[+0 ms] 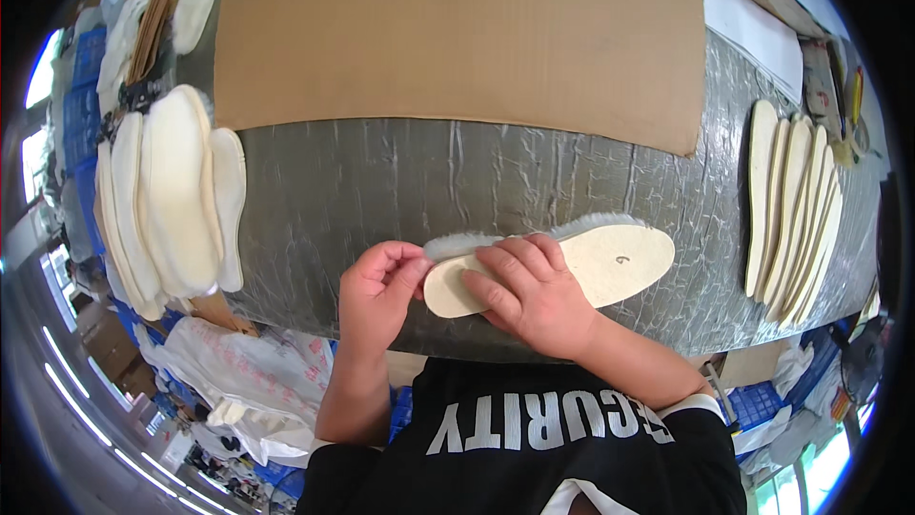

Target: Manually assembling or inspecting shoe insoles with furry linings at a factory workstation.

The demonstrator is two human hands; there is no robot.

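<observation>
A cream insole (624, 262) with a fluffy grey-white fleece underside lies level above the near edge of the table, its heel to the left and its wide end to the right. My right hand (538, 291) is wrapped over its middle, fingers across the smooth face. At the narrow end, my left hand (381, 286) pinches the fleece edge between thumb and forefinger. The fleece shows along the insole's far side. What lies under my right palm is hidden.
A large cardboard sheet (457, 34) covers the far part of the dark, wrinkled table (324, 201). Fleece insoles (176, 196) are piled at the left; a fanned row of cream insoles (791, 210) lies at the right. White paper (753, 24) sits beyond. A plastic bag (248, 367) hangs lower left.
</observation>
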